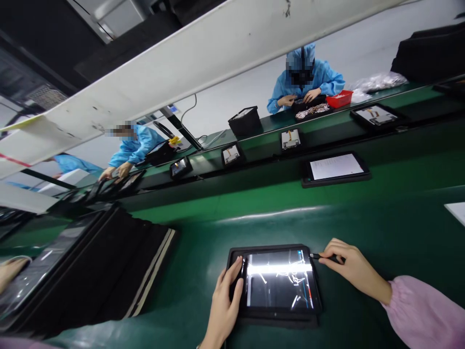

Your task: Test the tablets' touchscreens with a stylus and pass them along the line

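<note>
A tablet [271,286] lies in a black foam tray [279,321] on the green bench, its screen lit and catching a bright band of glare. My left hand [225,295] rests on the tablet's left edge, fingers stretched and thumb apart. Pinched in my right hand [347,264] is a slim black plug [317,256] with a pale metal tip. The tip is right by the tablet's right edge; whether it touches cannot be made out. Any cable behind the plug is hidden by the hand.
Stacked black foam trays [98,271] stand at left, with another person's hand [12,271] beside them. Beyond lies a second tablet [336,167] with a white screen. Several trays with devices line the dark conveyor [261,160]. Across it, people in blue work, near a red bin [339,99].
</note>
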Demonstrator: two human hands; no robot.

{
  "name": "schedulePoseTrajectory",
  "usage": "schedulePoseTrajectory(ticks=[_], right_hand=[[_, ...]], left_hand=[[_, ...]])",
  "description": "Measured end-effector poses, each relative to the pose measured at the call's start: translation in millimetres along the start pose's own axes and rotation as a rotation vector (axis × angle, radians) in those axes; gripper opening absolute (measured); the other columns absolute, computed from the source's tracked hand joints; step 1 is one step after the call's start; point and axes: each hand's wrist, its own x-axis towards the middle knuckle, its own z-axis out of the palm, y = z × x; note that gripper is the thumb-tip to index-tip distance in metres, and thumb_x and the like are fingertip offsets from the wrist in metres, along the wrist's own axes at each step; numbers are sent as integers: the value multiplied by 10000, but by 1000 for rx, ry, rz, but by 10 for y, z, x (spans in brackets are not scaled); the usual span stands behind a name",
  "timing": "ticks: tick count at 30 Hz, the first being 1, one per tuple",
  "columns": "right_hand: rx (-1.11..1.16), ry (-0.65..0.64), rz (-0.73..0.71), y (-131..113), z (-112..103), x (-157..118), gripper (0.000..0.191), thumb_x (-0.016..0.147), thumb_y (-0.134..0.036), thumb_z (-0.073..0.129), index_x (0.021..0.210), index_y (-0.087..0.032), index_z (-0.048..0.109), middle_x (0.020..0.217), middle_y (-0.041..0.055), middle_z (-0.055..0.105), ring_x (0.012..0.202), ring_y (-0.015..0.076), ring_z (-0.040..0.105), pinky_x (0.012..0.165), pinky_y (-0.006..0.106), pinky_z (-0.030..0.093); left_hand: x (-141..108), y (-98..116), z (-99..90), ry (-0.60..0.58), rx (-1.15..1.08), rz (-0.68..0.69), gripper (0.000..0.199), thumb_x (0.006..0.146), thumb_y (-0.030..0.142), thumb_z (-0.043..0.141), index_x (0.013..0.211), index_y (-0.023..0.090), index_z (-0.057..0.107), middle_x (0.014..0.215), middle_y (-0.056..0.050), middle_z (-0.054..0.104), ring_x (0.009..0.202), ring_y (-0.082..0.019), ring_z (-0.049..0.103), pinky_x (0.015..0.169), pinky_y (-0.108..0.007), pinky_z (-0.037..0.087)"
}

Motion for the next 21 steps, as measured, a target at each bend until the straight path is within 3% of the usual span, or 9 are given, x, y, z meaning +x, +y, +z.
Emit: schedulePoseTrajectory(ticks=[10, 17, 21], right_hand=[[-15, -167, 46, -57, -260, 18, 407, 1007, -573, 588, 777, -256, 702, 791, 20, 650, 741, 233, 589, 648, 351, 418], [-26, -52, -34, -5, -201, -90, 428, 1058, -541, 537, 749, -248, 576, 789, 13, 584, 762, 242, 579, 682, 353, 418], [-22, -187, -89, -25, -233, -85, 374, 1096, -444, 497, 780, -248, 540, 831, 13, 584, 786, 240, 571, 705, 347, 413]], left_hand=[[11, 109, 75, -25, 42, 52, 452, 1039, 384, 403, 1480, 295, 447, 1501, -72, 543, 1402, -258, 504, 1231, -549, 322], [3, 154, 160, -37, 41, 114, 485, 1024, 354, 452, 1501, 344, 365, 1531, -43, 509, 1387, -252, 519, 1248, -545, 294], [4, 166, 156, -34, 125, 173, 527, 997, 353, 508, 1504, 334, 365, 1537, -60, 499, 1376, -280, 528, 1255, -579, 256]])
